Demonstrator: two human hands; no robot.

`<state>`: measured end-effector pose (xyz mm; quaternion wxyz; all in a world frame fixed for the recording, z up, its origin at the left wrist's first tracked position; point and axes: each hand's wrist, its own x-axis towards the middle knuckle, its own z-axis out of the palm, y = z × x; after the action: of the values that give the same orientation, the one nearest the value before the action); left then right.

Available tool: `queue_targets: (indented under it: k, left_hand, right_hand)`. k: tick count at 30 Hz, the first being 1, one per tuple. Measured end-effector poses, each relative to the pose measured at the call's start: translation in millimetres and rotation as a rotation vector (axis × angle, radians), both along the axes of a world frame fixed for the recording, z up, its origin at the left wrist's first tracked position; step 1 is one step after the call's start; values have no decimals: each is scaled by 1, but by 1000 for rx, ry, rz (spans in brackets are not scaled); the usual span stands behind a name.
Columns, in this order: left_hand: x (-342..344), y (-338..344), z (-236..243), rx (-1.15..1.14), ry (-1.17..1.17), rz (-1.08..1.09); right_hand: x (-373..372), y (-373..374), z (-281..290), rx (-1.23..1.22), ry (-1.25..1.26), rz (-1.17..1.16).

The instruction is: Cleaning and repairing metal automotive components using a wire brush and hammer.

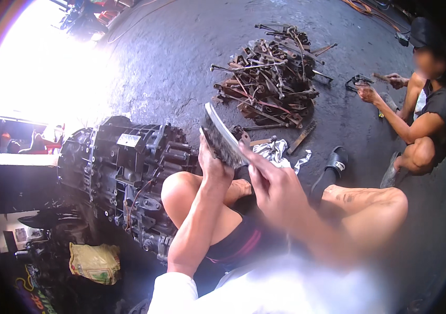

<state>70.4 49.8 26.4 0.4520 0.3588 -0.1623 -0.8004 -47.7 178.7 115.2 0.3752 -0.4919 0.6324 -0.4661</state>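
The right hand point(278, 191) grasped a brush point(224, 127), its bristles point(222, 142) facing a dark part point(208, 140) clasped in the left hand point(215, 166) near the left knee point(177, 191). A metal heap point(272, 78) lay on the floor point(165, 73) beyond.

The head-worn fisheye looks down at the hands point(280, 192).

A mechanic's workshop is indicated by the grimy floor point(162, 63), on which rusty metal parts point(271, 78) are heaped and a large gearbox point(110, 165) is set; a brush point(222, 138) is held, and a black part point(359, 79) is gripped by a co-worker point(440, 107).
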Motion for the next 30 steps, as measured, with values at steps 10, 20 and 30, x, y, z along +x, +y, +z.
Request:
queue_targets:
  k: [10,20,30]
  left_hand:
    - [4,-1,-5,-123,-222,38]
    - [0,-4,4,-199,-136,-15]
    - [-7,-8,4,-124,-184,26]
  right_hand:
    - [6,-24,-8,-99,92,-45]
    - [-1,-39,-7,-100,95,-15]
    - [-5,-35,-2,-115,130,-33]
